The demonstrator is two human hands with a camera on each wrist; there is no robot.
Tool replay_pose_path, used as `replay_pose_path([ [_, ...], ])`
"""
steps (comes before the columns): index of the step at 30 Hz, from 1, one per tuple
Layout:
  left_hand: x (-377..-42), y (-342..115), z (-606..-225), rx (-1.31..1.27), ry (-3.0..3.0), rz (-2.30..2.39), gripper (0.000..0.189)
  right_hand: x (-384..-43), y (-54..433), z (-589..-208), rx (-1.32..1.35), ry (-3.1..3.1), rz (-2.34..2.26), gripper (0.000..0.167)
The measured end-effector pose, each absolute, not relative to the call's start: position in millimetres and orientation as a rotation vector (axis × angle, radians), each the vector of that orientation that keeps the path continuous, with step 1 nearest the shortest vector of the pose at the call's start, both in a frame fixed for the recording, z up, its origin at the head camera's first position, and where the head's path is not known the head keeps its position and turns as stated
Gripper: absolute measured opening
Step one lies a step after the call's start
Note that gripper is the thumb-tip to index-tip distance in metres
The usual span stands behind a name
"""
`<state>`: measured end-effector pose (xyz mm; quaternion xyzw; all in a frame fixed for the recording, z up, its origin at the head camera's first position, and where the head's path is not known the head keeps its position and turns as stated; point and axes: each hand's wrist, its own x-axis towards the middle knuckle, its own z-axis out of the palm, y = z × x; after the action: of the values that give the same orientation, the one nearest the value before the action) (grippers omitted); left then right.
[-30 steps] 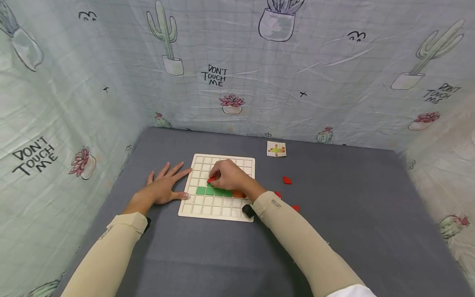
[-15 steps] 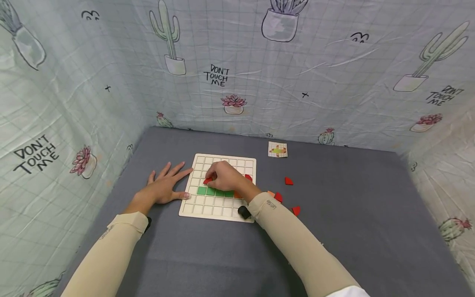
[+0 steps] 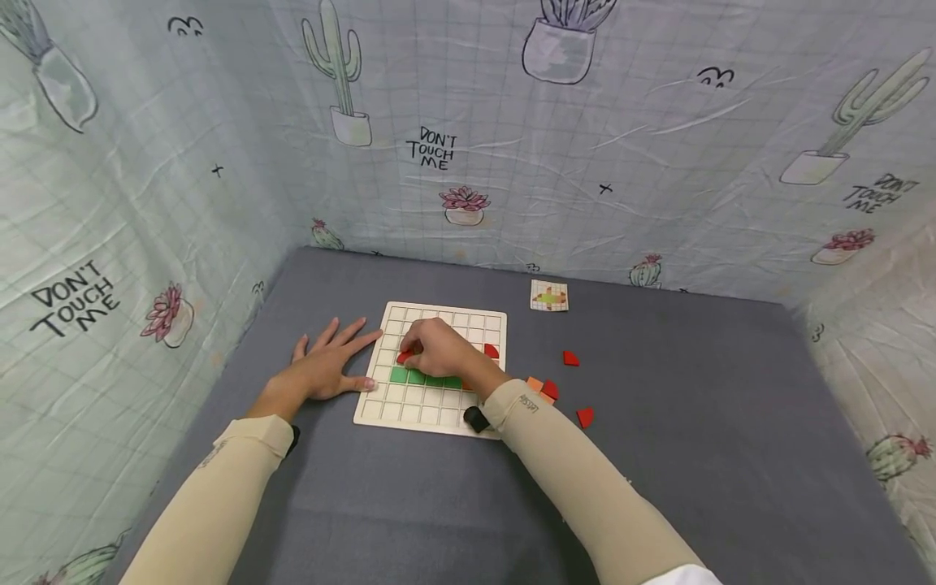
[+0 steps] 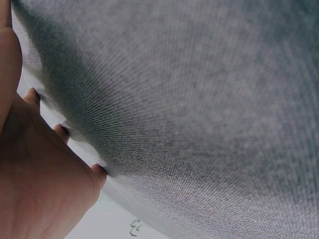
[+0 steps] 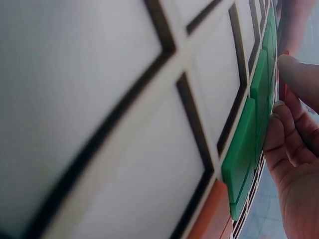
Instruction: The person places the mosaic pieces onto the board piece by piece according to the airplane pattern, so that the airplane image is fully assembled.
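Note:
My right hand point(image 3: 437, 348) pinches a red quarter-circle tile point(image 3: 404, 357) between thumb and fingers, close over the pale grid board point(image 3: 409, 416). Just below it runs a row of green square tiles point(image 3: 398, 374) set in the board's cells; the right wrist view shows green tiles point(image 5: 239, 144) with an orange tile point(image 5: 212, 214) beside them. A second red quarter-circle tile point(image 3: 491, 351) sits near the board's right side. My left hand point(image 3: 325, 364) lies with fingers spread on the cloth, its thumb and index fingertip at the board's left edge.
Right of the board lie loose red tiles point(image 3: 571, 358) and orange tiles point(image 3: 535, 384). A small pattern card point(image 3: 549, 296) lies behind them on the grey cloth point(image 3: 695, 422). Cactus-print curtains point(image 3: 504, 171) rise at the back and sides.
My right hand has shifted slightly left with the red tile, and the red tile at the board's right side has come into view. The left hand stays in place.

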<state>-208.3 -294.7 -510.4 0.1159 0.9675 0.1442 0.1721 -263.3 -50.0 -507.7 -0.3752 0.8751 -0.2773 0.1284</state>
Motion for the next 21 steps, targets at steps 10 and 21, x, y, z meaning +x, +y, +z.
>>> replay_pose_path([
  [10,-208.7,-294.0,-512.6,0.333,2.741,0.373,0.094,-264.0,-52.7,-509.3,-1.091,2.536,-0.792,0.020],
  [21,-207.4,-293.9,-510.2,0.332,2.744,0.386,0.094,-264.0,-54.8,-507.5,-1.069,2.527,-0.783,0.021],
])
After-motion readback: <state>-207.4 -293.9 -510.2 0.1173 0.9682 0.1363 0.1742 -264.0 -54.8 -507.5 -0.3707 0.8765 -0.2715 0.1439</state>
